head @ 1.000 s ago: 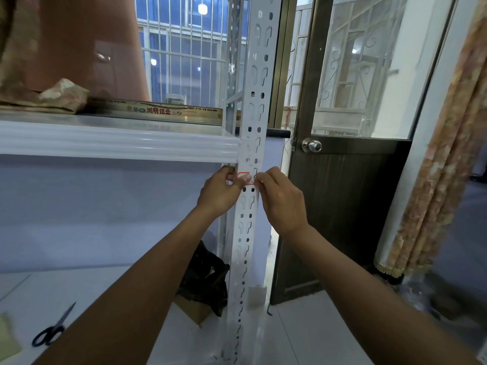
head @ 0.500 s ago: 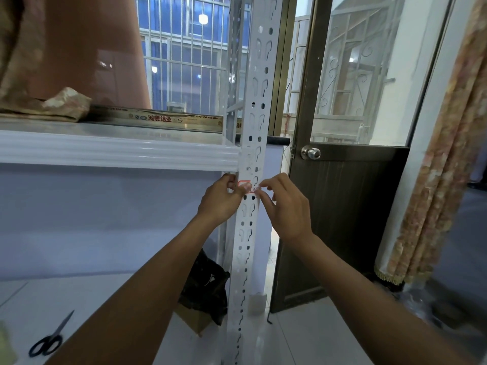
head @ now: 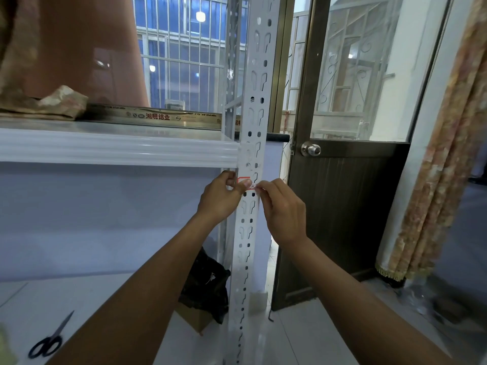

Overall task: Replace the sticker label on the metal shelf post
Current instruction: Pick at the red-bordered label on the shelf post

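A white perforated metal shelf post (head: 249, 233) runs up the middle of the head view. A small white sticker label with a red border (head: 244, 179) sits on the post just below the shelf beam. My left hand (head: 220, 198) grips the post's left edge, its thumb pressed on the label. My right hand (head: 283, 210) pinches the label's lower right corner between thumb and forefinger; that corner looks slightly lifted off the metal.
A white shelf beam (head: 113, 147) extends left from the post, with cloth (head: 44, 104) and a printed box (head: 158, 117) on top. Black scissors (head: 50, 339) lie on the lower shelf. A black bag (head: 205, 283) sits behind the post. A dark door with knob (head: 311, 149) stands right.
Both hands stay at the label. My right fingers have closed in on the label's right corner, and the view has shifted slightly downward.
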